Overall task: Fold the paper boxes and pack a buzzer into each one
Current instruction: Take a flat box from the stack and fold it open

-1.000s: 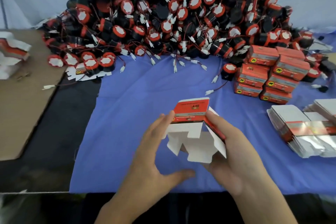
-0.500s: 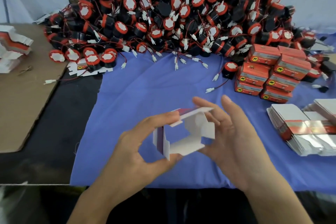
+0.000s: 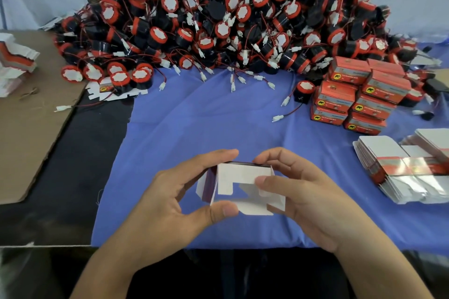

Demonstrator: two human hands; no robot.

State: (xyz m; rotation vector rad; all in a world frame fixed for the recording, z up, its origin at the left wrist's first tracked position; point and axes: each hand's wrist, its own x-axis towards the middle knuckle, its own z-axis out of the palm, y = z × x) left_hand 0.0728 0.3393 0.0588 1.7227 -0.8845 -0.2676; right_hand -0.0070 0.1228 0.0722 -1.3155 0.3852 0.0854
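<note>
far out to the left of the left hand, a stack of flat box blanks (image 3: 14, 56) sits on a brown cardboard sheet (image 3: 29, 141), likely a reserve kept clear of the work area. the left hand (image 3: 170, 201) grips the half-formed paper box (image 3: 243, 184) in the air just above the blue cloth (image 3: 194, 116), with its thumb under the near edge and its fingers over the far edge. that pinch seems meant to hold the sleeve square, its open end facing the person while the flaps are worked.

the box sits between the two hands with its white inside showing, one end flap partly turned in and the lower flap hanging out. the right hand (image 3: 303, 196) holds the box's right side, fingers curled over the top edge and thumb pressing a flap inward. this looks like one end being closed before any buzzer goes in. both forearms come in low from the near edge, angled toward each other, palms facing.

beyond both hands, the big pile of buzzers (image 3: 230, 19) lies within a forward reach, handy once the box is formed. beyond and to the right of the right hand, the packed boxes (image 3: 357, 97) stand stacked out of the way. just right of that hand, a bundle of flat unfolded boxes (image 3: 401, 165) waits for the next pick.
</note>
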